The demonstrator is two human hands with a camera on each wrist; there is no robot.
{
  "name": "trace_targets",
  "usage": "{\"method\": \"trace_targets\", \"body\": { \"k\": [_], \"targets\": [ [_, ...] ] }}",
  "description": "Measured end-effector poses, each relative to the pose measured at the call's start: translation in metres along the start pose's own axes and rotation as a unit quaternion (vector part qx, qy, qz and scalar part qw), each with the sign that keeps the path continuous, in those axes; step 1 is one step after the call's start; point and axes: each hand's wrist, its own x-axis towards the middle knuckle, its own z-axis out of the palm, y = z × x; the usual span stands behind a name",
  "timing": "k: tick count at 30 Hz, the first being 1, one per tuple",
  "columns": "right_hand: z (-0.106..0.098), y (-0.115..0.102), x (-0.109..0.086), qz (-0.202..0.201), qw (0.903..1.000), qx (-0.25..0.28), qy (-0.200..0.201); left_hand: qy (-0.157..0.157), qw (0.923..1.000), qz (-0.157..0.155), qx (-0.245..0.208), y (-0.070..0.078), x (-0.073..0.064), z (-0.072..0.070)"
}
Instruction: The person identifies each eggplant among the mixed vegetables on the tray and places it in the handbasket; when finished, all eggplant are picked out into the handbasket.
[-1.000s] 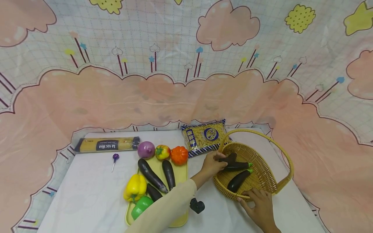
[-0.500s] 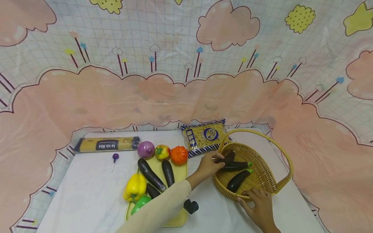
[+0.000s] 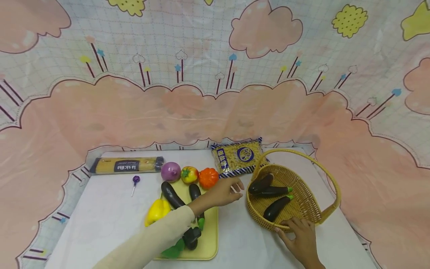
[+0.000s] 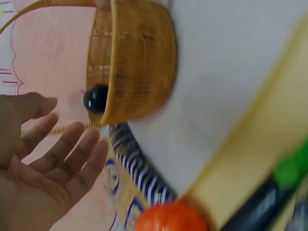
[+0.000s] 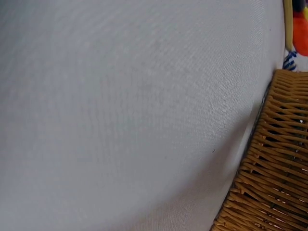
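Note:
My left hand (image 3: 226, 192) hovers between the yellow tray (image 3: 211, 239) and the wicker basket (image 3: 304, 196), fingers loosely bent, holding nothing. The left wrist view shows its fingers apart from the basket's side, with one dark rounded eggplant end (image 4: 96, 98) at the rim. Inside the basket lie three eggplants: one at the far left (image 3: 262, 184), one touching it (image 3: 273, 192), and a nearer one (image 3: 278, 208). My right hand (image 3: 300, 241) grips the basket's near rim, thumb outside; its own wrist view shows only basket weave (image 5: 269, 168) and white cloth.
More eggplants (image 3: 172, 193) lie on the tray, partly behind my left arm. Around it are a yellow bell pepper (image 3: 157, 212), an onion (image 3: 170, 172), a red-yellow pepper (image 3: 189, 175) and an orange pumpkin (image 3: 208, 178). Behind are pasta packs (image 3: 127, 165) (image 3: 240, 157); a lollipop (image 3: 136, 180) lies left.
My left hand has let go of the far-left eggplant in the basket and drawn back leftward toward the tray. My right hand stays on the basket rim.

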Motion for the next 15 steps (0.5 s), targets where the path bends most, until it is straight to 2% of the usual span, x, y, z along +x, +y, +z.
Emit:
{"method": "trace_targets", "body": {
  "k": [3,7,10,15],
  "targets": [
    [0.000,0.000,0.000,-0.002,1.0000,0.001,0.000,-0.026,0.9969,0.011,0.074,-0.004,-0.010,-0.018],
    [0.000,0.001,0.001,-0.004,1.0000,-0.005,-0.001,-0.016,0.9882,0.025,0.150,-0.017,-0.022,-0.040],
    [0.000,0.002,0.001,-0.002,1.0000,-0.005,-0.003,-0.015,0.9848,0.027,0.171,-0.031,-0.028,-0.053],
    [0.001,0.001,0.000,-0.002,1.0000,-0.002,-0.002,-0.045,0.9834,0.004,0.175,-0.054,-0.038,-0.065]
  ]
}}
